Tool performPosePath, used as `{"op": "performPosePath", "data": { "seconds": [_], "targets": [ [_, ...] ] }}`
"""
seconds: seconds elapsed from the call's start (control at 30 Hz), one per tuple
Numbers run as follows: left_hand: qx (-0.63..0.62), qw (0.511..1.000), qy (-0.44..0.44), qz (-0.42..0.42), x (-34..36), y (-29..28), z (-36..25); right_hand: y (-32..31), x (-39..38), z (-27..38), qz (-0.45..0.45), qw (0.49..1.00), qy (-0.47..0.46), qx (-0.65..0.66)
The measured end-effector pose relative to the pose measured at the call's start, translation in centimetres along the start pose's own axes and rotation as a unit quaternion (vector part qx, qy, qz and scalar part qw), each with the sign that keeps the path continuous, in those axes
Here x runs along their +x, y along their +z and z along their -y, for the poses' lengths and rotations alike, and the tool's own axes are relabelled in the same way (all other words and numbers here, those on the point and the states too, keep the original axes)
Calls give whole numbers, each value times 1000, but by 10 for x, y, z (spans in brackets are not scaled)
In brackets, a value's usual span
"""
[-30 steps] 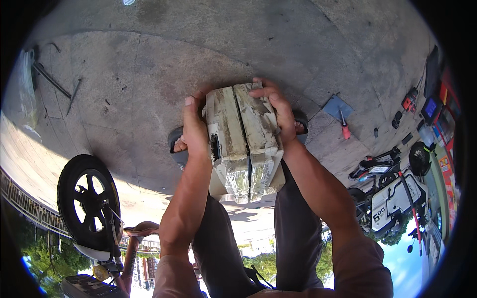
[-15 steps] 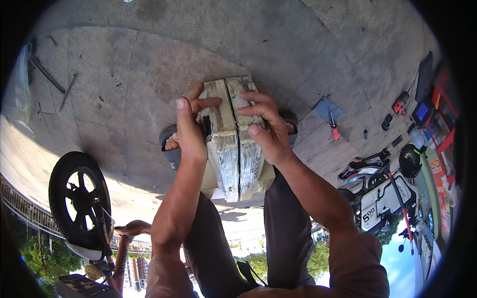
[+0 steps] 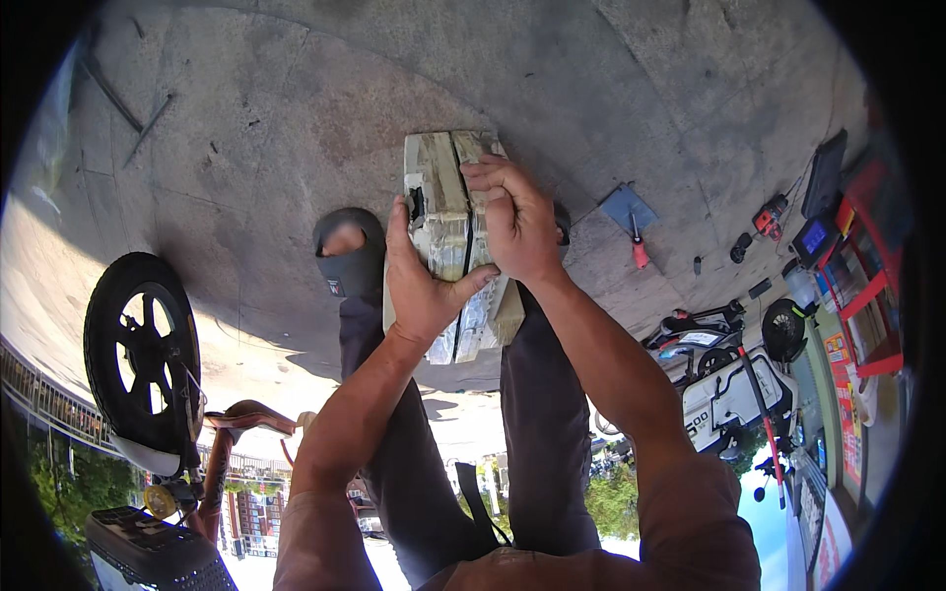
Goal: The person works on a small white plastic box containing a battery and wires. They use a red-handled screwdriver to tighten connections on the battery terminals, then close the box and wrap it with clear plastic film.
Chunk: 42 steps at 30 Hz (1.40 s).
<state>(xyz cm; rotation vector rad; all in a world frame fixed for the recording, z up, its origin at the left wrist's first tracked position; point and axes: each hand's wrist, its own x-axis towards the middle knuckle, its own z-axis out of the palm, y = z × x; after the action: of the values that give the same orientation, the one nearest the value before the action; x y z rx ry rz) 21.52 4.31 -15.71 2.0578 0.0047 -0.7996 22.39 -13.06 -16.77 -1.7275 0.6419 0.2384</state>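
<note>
A worn, cream-coloured boxy block [image 3: 434, 158], made of two halves with a dark seam between them, is partly covered in clear, shiny tape. It stands between my feet, and a dark hole shows in its left half. My left hand [image 3: 424, 295] grips the near left part, its fingers along the side and its thumb reaching across toward the seam. On the right half lies my right hand [image 3: 522, 227], its fingers bent over the top edge near the seam. What is under the right palm is hidden.
Right of the block, a red-handled screwdriver [image 3: 639, 241] lies by a blue-grey plate [image 3: 627, 209]. A red power drill [image 3: 770, 216] and a red rack [image 3: 875, 295] are farther right. At left stands a black-wheeled bike [image 3: 148, 345]; thin bars [image 3: 113, 94] lie at far left.
My left hand has slid nearer to me along the block, its thumb now over the taped part. My right hand has turned inward, fingers still at the seam. The whole view has shifted slightly.
</note>
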Motion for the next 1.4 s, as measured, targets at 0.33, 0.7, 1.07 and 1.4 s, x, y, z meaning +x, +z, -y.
{"op": "performPosePath", "data": {
  "seconds": [0.33, 0.7, 1.07, 1.4],
  "targets": [
    [72, 997, 7, -5, 8, 1, -23, 7, -1, -3, -51, 998, -37, -13],
    [230, 947, -181, -135, -44, 50, -56, 3, -3, 6, -10, 973, -67, -219],
    [300, 869, -327, -220, -38, 86, -46, 54, -42, 90, -18, 916, 239, -321],
    [296, 882, -306, -200, -44, 81, -41, 67, -46, 78, -85, 920, 191, -331]
  ]
}}
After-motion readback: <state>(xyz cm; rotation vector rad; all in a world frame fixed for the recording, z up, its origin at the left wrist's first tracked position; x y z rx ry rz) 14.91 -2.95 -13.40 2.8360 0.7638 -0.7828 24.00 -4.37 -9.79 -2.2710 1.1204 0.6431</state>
